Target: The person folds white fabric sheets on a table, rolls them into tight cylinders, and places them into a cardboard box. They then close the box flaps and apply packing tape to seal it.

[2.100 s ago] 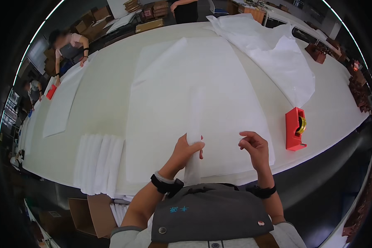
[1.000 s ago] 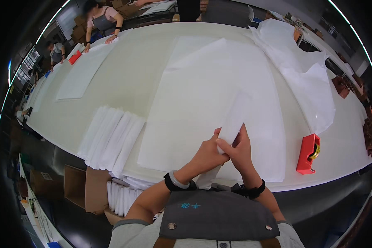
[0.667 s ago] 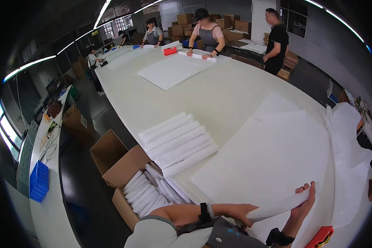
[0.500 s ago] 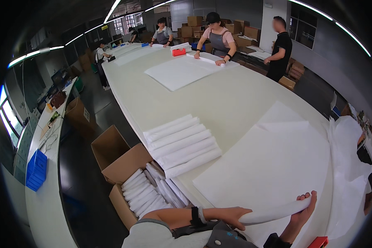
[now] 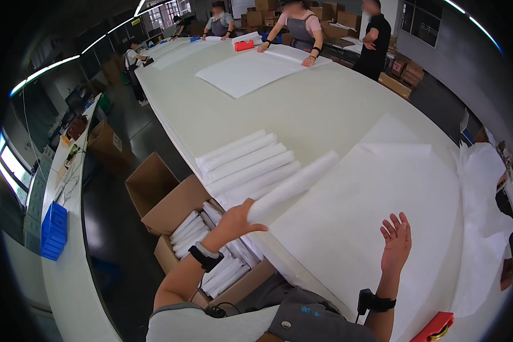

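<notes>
Your left grip holds the near end of a white sheet roll, just left of the flat white sheets. The roll should handle light, soft and easily crushed; support it loosely around mid-length. Above the sheets, your right grip is spread, holding nothing.

Head-worn fisheye, angled down along the table
</notes>
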